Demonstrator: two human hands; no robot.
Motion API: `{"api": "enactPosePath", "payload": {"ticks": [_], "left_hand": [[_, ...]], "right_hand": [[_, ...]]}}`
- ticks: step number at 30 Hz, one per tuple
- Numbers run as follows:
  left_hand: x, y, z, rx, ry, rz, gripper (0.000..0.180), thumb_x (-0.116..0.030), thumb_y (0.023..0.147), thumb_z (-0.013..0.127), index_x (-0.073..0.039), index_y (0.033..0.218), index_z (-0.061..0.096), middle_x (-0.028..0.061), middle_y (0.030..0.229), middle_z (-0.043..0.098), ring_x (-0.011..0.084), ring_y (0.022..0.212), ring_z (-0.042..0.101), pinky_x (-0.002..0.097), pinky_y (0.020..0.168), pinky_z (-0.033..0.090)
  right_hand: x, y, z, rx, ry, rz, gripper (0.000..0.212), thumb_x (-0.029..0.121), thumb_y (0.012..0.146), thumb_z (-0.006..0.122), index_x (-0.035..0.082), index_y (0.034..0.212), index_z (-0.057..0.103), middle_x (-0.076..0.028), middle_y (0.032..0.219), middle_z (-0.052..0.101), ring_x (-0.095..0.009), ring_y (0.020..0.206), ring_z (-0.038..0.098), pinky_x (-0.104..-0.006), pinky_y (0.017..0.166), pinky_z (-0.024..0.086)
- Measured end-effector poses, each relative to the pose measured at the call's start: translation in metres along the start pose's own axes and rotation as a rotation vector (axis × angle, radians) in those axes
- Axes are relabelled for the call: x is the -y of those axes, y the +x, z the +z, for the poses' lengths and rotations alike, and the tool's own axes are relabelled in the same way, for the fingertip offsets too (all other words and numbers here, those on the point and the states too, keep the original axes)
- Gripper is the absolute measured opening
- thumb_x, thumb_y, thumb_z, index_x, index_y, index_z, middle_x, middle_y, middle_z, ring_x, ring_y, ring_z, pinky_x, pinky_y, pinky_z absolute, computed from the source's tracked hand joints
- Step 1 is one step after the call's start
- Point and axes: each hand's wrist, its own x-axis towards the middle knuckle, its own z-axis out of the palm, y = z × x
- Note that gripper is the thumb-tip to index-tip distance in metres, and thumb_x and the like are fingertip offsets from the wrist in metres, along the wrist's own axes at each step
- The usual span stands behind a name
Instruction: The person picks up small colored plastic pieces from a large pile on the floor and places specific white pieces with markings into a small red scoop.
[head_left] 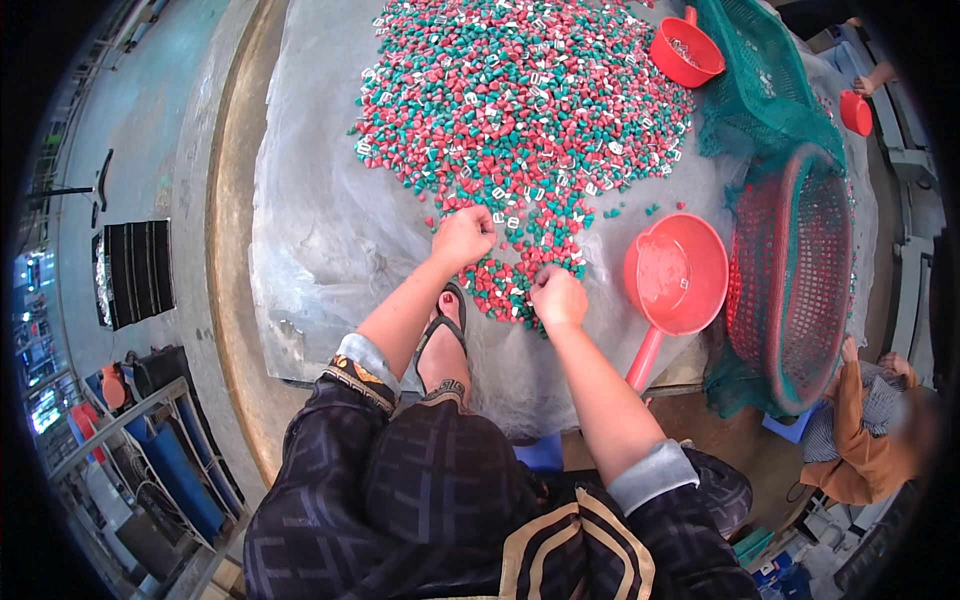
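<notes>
A broad heap of small red and green cone-like pieces (470, 120), with white frame-shaped bits (535, 79) mixed in, covers the far middle of the sheeted work surface. My left hand (464, 238) is at the heap's near left edge, its fingers curled together; anything in them is hidden. Over a smaller patch of pieces (505, 290) closer to me, my right hand (558, 298) has its fingertips pressed together, and I cannot make out what they hold. To its right lies a pink dipper (690, 285), with a few small bits inside.
A red mesh basket (790, 280) with green netting (755, 70) stands on the right. Beyond it, another red dipper (690, 65) holds white bits. A co-worker in a brown sleeve (855, 440) sits at right. My sandalled foot (443, 350) rests by the near edge.
</notes>
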Motion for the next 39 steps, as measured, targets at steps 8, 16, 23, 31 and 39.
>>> {"api": "enactPosePath", "payload": {"ticks": [8,16,23,31,39], "left_hand": [[-0.025,-0.006,-0.006,0.305,-0.395,0.032,0.012,-0.010,0.067,0.069,-0.004,0.074,0.062,-0.0012,0.060,0.058,0.0063,0.055,0.051,0.0261,0.052,0.041],[-0.033,0.005,-0.017,-0.059,0.351,0.215,0.021,-0.024,0.071,0.068,-0.015,0.090,0.068,0.0092,0.069,0.064,0.0222,0.068,0.063,0.0345,0.061,0.049],[-0.013,0.022,-0.004,-0.032,0.563,0.274,0.016,-0.026,0.075,0.060,-0.016,0.085,0.067,0.0124,0.070,0.063,0.0291,0.070,0.062,0.0407,0.064,0.048],[-0.012,0.001,-0.002,-0.044,0.537,0.369,0.013,-0.023,0.074,0.061,-0.014,0.081,0.066,0.0118,0.068,0.063,0.0288,0.066,0.062,0.0401,0.062,0.049],[-0.030,-0.003,-0.007,0.100,0.288,0.343,0.019,-0.026,0.070,0.067,-0.014,0.085,0.067,0.0094,0.065,0.062,0.0274,0.067,0.062,0.0400,0.062,0.049]], "right_hand": [[-0.014,0.017,-0.022,0.405,1.484,0.281,0.009,0.008,0.072,0.060,0.007,0.079,0.054,-0.003,0.071,0.056,-0.018,0.068,0.057,-0.0297,0.063,0.046],[-0.028,0.019,-0.008,0.593,1.715,0.389,0.013,0.022,0.075,0.054,0.010,0.078,0.052,-0.003,0.069,0.054,-0.016,0.065,0.053,-0.0287,0.059,0.042],[-0.024,0.014,-0.007,0.503,1.639,0.393,0.018,0.026,0.077,0.054,0.009,0.080,0.054,-0.003,0.068,0.055,-0.015,0.061,0.051,-0.0281,0.055,0.039],[-0.024,0.014,-0.007,0.460,1.641,0.392,0.020,0.025,0.079,0.055,0.006,0.086,0.055,-0.004,0.070,0.056,-0.016,0.061,0.053,-0.0287,0.055,0.041],[-0.012,0.010,-0.013,0.453,1.685,0.403,0.044,0.042,0.085,0.044,0.002,0.101,0.054,-0.009,0.087,0.060,-0.020,0.077,0.057,-0.0330,0.070,0.044]]}}
